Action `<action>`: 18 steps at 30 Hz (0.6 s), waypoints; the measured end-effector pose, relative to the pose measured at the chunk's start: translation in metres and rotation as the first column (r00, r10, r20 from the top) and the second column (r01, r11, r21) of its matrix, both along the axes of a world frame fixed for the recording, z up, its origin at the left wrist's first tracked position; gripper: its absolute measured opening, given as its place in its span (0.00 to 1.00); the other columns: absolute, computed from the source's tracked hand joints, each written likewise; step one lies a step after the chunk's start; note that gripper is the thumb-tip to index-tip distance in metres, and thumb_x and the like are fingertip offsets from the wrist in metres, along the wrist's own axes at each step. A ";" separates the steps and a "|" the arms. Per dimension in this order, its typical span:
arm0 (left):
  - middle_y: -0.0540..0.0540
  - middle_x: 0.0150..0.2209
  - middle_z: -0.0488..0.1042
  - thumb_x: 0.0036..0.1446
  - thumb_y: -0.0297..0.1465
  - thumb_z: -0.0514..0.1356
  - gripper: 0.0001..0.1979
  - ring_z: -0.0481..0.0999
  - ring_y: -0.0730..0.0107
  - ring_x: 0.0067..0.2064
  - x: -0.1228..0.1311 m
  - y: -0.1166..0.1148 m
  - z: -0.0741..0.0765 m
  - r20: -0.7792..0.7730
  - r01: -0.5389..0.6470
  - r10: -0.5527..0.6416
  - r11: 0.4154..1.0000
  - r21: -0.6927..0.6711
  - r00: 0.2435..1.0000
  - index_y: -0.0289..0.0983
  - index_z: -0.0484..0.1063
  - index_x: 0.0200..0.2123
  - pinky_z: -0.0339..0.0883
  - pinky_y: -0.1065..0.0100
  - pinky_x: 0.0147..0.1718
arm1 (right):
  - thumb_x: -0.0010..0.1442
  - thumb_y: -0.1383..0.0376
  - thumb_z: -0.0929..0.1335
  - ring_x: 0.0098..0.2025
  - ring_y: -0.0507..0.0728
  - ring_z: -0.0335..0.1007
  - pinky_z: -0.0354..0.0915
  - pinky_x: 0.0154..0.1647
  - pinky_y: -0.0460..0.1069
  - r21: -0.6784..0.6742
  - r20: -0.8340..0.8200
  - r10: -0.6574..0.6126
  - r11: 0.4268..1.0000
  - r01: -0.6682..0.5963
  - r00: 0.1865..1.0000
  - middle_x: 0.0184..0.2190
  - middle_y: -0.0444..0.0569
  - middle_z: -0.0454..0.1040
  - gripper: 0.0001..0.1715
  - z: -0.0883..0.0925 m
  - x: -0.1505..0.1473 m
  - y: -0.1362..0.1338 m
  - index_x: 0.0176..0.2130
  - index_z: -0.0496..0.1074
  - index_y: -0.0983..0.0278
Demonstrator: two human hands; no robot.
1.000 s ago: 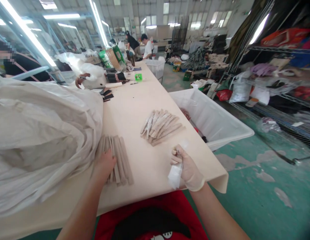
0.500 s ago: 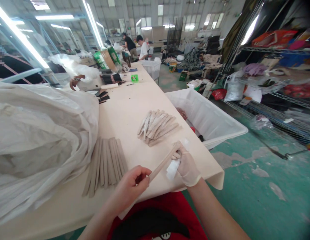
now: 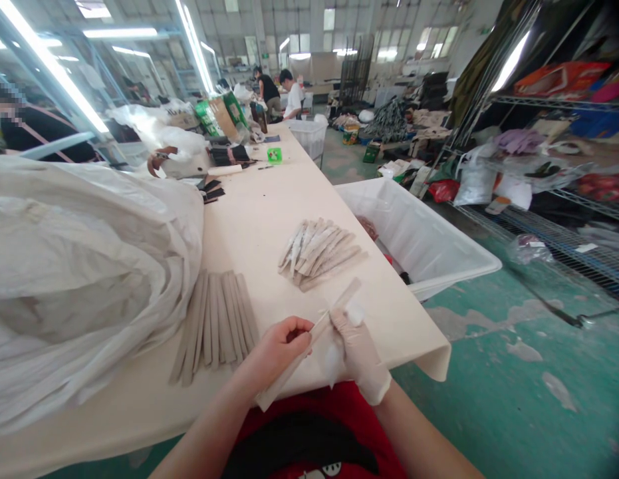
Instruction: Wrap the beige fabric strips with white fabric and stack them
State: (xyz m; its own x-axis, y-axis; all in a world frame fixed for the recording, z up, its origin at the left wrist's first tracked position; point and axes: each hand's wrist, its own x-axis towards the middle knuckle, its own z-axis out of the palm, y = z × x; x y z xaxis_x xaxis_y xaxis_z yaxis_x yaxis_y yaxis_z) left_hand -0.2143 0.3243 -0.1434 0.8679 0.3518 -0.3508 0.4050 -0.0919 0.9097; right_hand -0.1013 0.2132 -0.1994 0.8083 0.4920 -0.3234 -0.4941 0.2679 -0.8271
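Observation:
My bare left hand (image 3: 279, 349) pinches a long beige strip (image 3: 348, 293) between thumb and fingers near its middle. The strip slants from close to my body up toward the right, over the table's near edge. On my right hand (image 3: 362, 352) is a thin whitish glove. Its fingers are closed around a crumpled white cloth or tissue (image 3: 332, 364) and press against the strip above my left hand. A fanned row of beige strips (image 3: 217, 322) lies left of my left hand. Beyond both hands is a heap of similar strips (image 3: 316, 253) with whitish patches.
A large white fabric bundle (image 3: 90, 286) covers the table's left side. Along the right edge stands a white plastic bin (image 3: 433, 246). Farther down the table (image 3: 269, 226) are a green box (image 3: 274, 156) and dark pieces. Wire shelves (image 3: 553, 233) stand at right; people work in the background.
My right hand has slid down along the strip toward my body, closer to my left hand, baring the strip's far end. The view has shifted slightly.

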 end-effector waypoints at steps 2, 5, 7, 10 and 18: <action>0.51 0.30 0.69 0.53 0.38 0.54 0.13 0.68 0.74 0.29 0.002 -0.001 -0.003 -0.015 0.022 -0.023 0.998 -0.059 1.000 0.35 0.66 0.38 0.60 0.71 0.30 | 0.43 0.53 0.74 0.25 0.54 0.67 0.65 0.29 0.49 -0.028 0.018 0.053 0.998 -0.052 0.998 0.24 0.42 0.73 0.20 -0.004 -0.003 -0.001 0.29 0.71 0.64; 0.52 0.30 0.67 0.54 0.40 0.52 0.14 0.67 0.76 0.25 0.000 -0.005 -0.006 -0.062 0.121 -0.128 0.987 -0.104 0.990 0.35 0.64 0.37 0.60 0.71 0.26 | 0.45 0.52 0.73 0.28 0.53 0.67 0.64 0.32 0.49 -0.033 0.087 -0.035 0.999 0.038 0.996 0.26 0.42 0.73 0.19 -0.007 -0.003 -0.002 0.31 0.71 0.63; 0.54 0.25 0.64 0.56 0.40 0.49 0.13 0.63 0.78 0.22 -0.001 -0.005 -0.006 -0.062 0.119 -0.120 0.993 -0.021 0.991 0.36 0.62 0.33 0.57 0.72 0.24 | 0.45 0.52 0.72 0.27 0.53 0.66 0.63 0.30 0.48 -0.088 0.111 -0.010 0.996 0.020 0.994 0.25 0.42 0.73 0.19 -0.009 -0.007 0.000 0.30 0.71 0.63; 0.56 0.21 0.59 0.56 0.41 0.47 0.14 0.57 0.77 0.21 0.000 0.000 -0.005 -0.040 0.025 -0.018 0.985 0.173 0.999 0.37 0.61 0.27 0.52 0.72 0.22 | 0.44 0.52 0.73 0.23 0.52 0.63 0.60 0.25 0.47 -0.170 0.137 0.137 0.979 -0.113 0.981 0.22 0.43 0.71 0.20 -0.006 -0.014 0.001 0.28 0.71 0.64; 0.55 0.20 0.56 0.54 0.41 0.51 0.15 0.56 0.75 0.25 0.001 0.005 -0.016 -0.037 0.004 0.008 0.952 0.306 0.999 0.36 0.63 0.24 0.49 0.72 0.24 | 0.39 0.56 0.75 0.28 0.54 0.71 0.66 0.26 0.47 -0.006 -0.226 -0.244 0.969 0.249 0.943 0.26 0.42 0.75 0.19 0.009 0.016 -0.007 0.31 0.73 0.62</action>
State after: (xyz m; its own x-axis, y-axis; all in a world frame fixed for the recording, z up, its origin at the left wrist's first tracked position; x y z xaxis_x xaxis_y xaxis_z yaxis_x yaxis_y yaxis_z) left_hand -0.2134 0.3292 -0.1593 0.8553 0.4489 -0.2586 0.4389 -0.3628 0.8220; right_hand -0.0855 0.2060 -0.1903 0.8134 0.2960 -0.5007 -0.5817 0.4213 -0.6959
